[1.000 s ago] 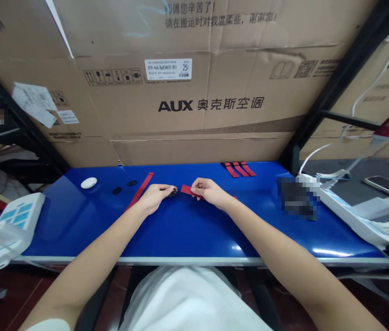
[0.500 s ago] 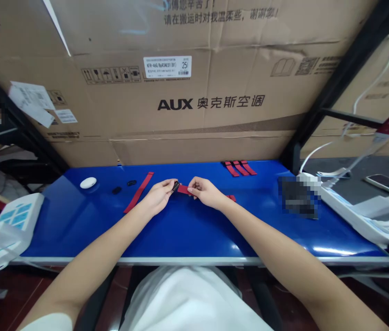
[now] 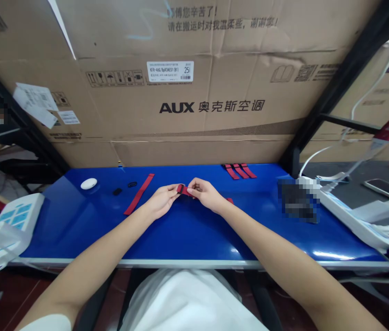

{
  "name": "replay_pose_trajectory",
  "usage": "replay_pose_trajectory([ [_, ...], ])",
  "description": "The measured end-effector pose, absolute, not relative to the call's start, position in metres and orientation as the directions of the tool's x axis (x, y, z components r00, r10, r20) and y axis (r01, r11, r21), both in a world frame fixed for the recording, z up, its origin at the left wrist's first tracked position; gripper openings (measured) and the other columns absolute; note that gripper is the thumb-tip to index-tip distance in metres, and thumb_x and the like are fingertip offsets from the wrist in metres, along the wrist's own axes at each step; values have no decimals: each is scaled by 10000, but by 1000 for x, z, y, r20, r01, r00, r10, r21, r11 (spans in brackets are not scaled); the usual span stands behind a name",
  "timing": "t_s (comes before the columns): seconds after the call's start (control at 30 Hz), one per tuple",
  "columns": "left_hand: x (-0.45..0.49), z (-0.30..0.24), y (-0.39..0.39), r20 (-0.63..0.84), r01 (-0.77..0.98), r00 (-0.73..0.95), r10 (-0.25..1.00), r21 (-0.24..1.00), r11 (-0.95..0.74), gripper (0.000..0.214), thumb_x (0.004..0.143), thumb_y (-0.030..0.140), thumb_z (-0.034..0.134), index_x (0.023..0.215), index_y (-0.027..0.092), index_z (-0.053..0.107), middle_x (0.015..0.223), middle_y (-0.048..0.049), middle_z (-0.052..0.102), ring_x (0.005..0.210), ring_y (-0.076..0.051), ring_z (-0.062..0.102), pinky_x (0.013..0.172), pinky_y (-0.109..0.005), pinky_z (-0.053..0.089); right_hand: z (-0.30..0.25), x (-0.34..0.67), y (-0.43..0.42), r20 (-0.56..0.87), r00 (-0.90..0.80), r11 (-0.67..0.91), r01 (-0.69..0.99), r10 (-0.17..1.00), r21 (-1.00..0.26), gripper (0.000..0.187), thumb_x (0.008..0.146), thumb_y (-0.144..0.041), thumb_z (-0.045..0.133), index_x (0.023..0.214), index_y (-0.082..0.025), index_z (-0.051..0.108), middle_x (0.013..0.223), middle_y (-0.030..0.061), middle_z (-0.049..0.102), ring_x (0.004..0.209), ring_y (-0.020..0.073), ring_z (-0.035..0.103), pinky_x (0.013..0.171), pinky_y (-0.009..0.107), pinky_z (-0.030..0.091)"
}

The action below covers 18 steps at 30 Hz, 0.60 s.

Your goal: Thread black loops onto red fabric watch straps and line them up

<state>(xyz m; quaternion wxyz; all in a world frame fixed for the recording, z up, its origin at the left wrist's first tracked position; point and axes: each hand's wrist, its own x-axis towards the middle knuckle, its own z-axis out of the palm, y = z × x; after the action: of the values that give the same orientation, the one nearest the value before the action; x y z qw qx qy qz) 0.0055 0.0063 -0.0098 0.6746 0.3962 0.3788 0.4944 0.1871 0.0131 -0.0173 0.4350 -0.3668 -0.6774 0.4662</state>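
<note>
Between my hands, above the blue tabletop (image 3: pixel 194 239), is a red strap (image 3: pixel 187 191) with a black buckle (image 3: pixel 181 189) on it. My left hand (image 3: pixel 163 200) pinches the buckle from the left, its fingertips at the buckle's edge. The strap is held between thumb and fingers of my right hand (image 3: pixel 205 195), just right of the buckle. Red webbing shows on both sides of the buckle's dark bar. Part of the strap's tail shows beyond my right hand; the rest is hidden behind it.
A loose red strap (image 3: pixel 139 194) lies left of my hands, near small black pieces (image 3: pixel 117 191) and a white round case (image 3: pixel 88 184). Three buckled red straps (image 3: pixel 239 171) lie at the back. Power strips (image 3: pixel 25 216) flank both sides; a cardboard box (image 3: pixel 194 124) stands behind.
The red strap's end now shows through the buckle, which has turned to face the camera. My hands have drawn slightly closer together.
</note>
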Motion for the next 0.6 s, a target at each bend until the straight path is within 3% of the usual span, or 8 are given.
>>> replay_pose_trajectory([
  [0.1, 5, -10, 5, -110, -331, 260, 959, 923, 196, 116, 757, 29, 666, 806, 103, 741, 910, -109, 721, 946, -175, 649, 989, -306, 447, -17, 187, 13, 267, -329, 305, 69, 906, -950, 231, 771, -399, 642, 796, -195, 537, 700, -25, 538, 620, 121, 472, 612, 263, 380],
  [0.2, 3, -10, 5, -100, -253, 267, 959, 952, 170, 101, 715, 79, 719, 809, 107, 740, 841, -85, 710, 785, -147, 637, 834, -294, 484, -16, 187, 12, 306, -330, 333, 26, 893, -943, 227, 778, -395, 642, 875, -201, 576, 767, -16, 538, 674, 130, 483, 660, 271, 399],
  [0.33, 1, -11, 5, -88, -165, 271, 959, 977, 136, 156, 657, 144, 782, 801, 110, 733, 721, -45, 676, 645, -111, 585, 652, -255, 440, -13, 188, 10, 374, -373, 456, 160, 849, -876, 263, 805, -410, 648, 987, -221, 661, 826, 8, 526, 720, 148, 464, 691, 289, 403],
  [0.6, 5, -6, 2, -115, -247, 273, 955, 951, 186, 238, 645, 80, 787, 866, 102, 703, 821, -72, 708, 711, -130, 648, 745, -278, 498, -12, 194, 14, 384, -314, 447, 160, 868, -880, 217, 815, -411, 653, 823, -194, 665, 892, 32, 550, 832, 172, 530, 815, 330, 416],
])
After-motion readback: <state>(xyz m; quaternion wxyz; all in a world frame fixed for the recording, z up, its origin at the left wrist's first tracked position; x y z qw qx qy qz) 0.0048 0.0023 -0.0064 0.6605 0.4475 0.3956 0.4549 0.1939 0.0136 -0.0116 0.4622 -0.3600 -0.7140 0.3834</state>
